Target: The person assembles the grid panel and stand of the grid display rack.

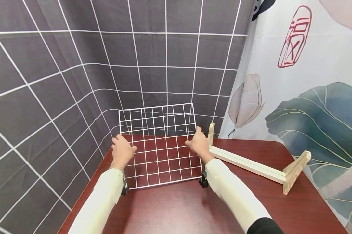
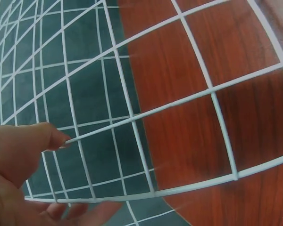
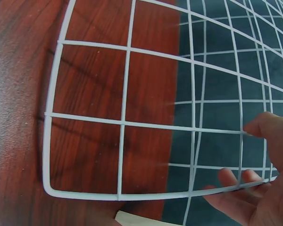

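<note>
A white wire grid panel [image 1: 167,160] stands tilted back over the table, its lower edge toward me. My left hand [image 1: 123,149] grips the panel's left side; in the left wrist view, the thumb [image 2: 54,136] lies on the near face and the other fingers wrap under the outer rim wire. On the opposite side, my right hand [image 1: 199,141] holds the edge the same way. The right wrist view shows its thumb [image 3: 264,125] at a wire crossing, with fingertips behind the rim wire.
A pale wooden frame [image 1: 249,164], a long bar with an upright end piece at each end, lies on the dark red table [image 1: 164,208] to the right. A grey curtain with white lines [image 1: 181,50] hangs behind and left, a floral curtain [image 1: 269,81] at right.
</note>
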The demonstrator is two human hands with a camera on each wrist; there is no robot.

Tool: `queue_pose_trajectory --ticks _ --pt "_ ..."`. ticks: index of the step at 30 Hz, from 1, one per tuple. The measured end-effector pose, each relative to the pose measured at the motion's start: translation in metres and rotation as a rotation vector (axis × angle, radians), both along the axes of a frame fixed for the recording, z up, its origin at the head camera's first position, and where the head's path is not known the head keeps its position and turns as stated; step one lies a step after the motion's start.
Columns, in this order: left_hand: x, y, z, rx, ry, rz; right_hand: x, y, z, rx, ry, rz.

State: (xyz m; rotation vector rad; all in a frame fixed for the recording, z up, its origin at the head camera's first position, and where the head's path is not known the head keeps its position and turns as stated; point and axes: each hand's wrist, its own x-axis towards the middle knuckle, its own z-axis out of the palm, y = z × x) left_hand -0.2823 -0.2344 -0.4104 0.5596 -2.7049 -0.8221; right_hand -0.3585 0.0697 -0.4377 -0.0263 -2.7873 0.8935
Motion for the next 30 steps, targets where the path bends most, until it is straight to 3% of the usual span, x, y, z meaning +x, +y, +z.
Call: queue_pose_trajectory --ticks 30 --pt "-0.031 0.003 0.036 -0.042 0.372 -0.035 -0.004 0.005 0.038 -0.13 0.246 -0.042"
